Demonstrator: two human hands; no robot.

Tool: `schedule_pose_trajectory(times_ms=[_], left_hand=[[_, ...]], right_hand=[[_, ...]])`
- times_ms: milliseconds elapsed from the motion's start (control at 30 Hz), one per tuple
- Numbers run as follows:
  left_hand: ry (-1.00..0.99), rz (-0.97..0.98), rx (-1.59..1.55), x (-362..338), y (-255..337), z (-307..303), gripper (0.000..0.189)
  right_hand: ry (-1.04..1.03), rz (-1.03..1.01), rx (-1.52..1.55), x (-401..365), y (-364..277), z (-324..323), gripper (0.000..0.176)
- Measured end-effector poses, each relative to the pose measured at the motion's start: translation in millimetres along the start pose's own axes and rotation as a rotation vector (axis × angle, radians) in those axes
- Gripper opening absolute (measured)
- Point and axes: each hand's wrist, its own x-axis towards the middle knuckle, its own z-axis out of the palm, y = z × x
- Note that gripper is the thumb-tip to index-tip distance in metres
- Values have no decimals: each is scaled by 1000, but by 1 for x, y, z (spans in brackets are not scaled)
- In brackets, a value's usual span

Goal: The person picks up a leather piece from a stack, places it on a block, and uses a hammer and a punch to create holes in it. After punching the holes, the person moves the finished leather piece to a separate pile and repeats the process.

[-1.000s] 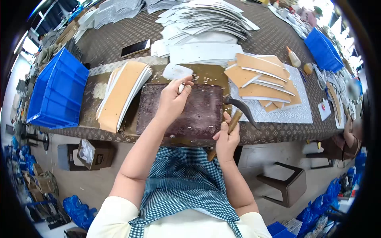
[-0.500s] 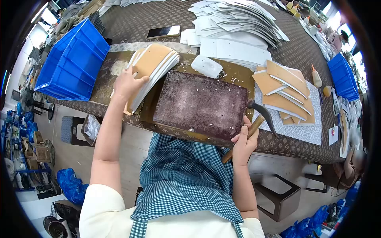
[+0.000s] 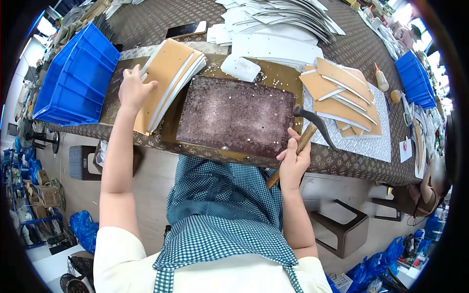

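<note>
- The left hand [image 3: 133, 90] rests on the near left part of a stack of tan and white sheets [image 3: 171, 71].
- Its fingers [image 3: 128, 74] lie slightly spread over the top sheet, with the thumb apart. Whether they pinch a sheet cannot be told.
- The stack lies tilted on the bench [image 3: 351, 166], between a blue bin [image 3: 73, 80] and a dark slab [image 3: 237, 117].
- The right hand [image 3: 293, 163] is at the near edge of the bench, just beside the slab's right corner.
- Its fingers are wrapped tight around the wooden handle of a hammer [image 3: 307, 134].
- The hammer's dark head points away from the person, over the slab's right edge.
- A small white piece [image 3: 240, 67] lies just beyond the slab.
- Loose tan pieces [image 3: 342, 93] lie fanned on a patterned sheet to the right.
- A phone [image 3: 184, 29] lies farther back on the bench.
</note>
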Motion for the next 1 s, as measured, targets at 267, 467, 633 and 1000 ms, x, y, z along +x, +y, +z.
schedule_pose_trajectory(times_ms=[267, 467, 633, 1000], left_hand=[[86, 117, -166, 11, 10, -25, 36], [-131, 380, -574, -20, 84, -56, 25], [-619, 577, -579, -34, 161, -48, 29], [-347, 686, -700, -67, 191, 50, 28]], right_hand=[[13, -2, 20, -1, -4, 0, 23], [-24, 103, 162, 4, -3, -10, 16], [49, 43, 198, -2, -26, -29, 15], [-138, -5, 198, -13, -42, -7, 10]])
